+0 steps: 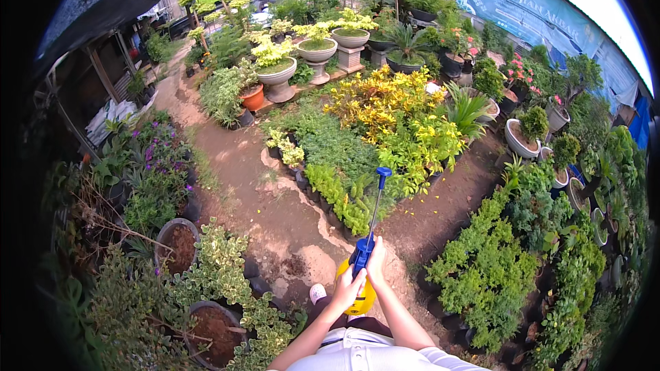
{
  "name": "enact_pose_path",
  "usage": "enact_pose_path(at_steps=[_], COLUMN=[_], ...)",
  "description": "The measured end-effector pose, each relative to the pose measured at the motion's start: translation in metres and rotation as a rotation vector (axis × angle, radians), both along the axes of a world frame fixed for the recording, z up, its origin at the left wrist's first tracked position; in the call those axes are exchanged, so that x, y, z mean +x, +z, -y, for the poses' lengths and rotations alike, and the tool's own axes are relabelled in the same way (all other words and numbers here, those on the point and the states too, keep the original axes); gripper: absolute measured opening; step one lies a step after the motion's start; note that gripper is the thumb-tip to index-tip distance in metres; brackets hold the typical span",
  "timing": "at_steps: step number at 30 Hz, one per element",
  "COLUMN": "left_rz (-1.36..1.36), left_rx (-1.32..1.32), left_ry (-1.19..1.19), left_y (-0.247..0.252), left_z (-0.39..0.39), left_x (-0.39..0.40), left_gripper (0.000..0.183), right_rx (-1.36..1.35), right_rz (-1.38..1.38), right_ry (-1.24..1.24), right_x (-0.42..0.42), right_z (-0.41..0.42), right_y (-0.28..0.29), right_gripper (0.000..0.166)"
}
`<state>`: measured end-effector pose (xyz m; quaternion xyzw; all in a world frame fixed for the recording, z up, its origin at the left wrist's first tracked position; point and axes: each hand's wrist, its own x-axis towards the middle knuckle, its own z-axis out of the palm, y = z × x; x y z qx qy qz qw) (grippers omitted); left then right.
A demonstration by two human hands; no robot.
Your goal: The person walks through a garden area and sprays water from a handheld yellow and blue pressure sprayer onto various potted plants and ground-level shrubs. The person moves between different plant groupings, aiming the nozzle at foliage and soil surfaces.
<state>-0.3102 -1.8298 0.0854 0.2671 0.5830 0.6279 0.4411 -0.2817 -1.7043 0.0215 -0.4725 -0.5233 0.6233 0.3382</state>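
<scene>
A hand-held pressure sprayer with a yellow tank [367, 299] and a blue head [364, 252] is held out in front of my body. From the head a thin metal rod [376, 211] points up and away, ending in a blue cap [383, 171]. My left hand [348, 288] is wrapped round the sprayer just below its head. Against the head's right side lies my right hand [378, 262], its palm turned inward; some of its fingers are hidden. Beyond the rod stand low green plants [350, 198] in dark bags.
Dirt paths [232, 165] run along both sides of the middle bed. Yellow-leaved shrubs [386, 100] and pedestal planters [278, 80] stand farther off. To my left are soil-filled pots [178, 245]; bagged green plants [484, 263] crowd the right. A printed banner [531, 10] hangs behind.
</scene>
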Motion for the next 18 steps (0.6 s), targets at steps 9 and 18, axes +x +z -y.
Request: enact_pose_path(at_steps=[9,18], left_rz=[0.055,0.091], left_rx=[0.018,0.049], left_ry=[0.034,0.108], left_y=[-0.002,0.007], left_z=[0.014,0.043], left_x=[-0.018,-0.085], left_gripper=[0.021,0.018], right_rx=[0.071,0.176], right_rz=[0.038,-0.019], right_ry=[0.047,0.011], right_x=[-0.021,-0.098], right_z=[0.012,0.047], right_y=[0.001,0.030], right_gripper=[0.057,0.055])
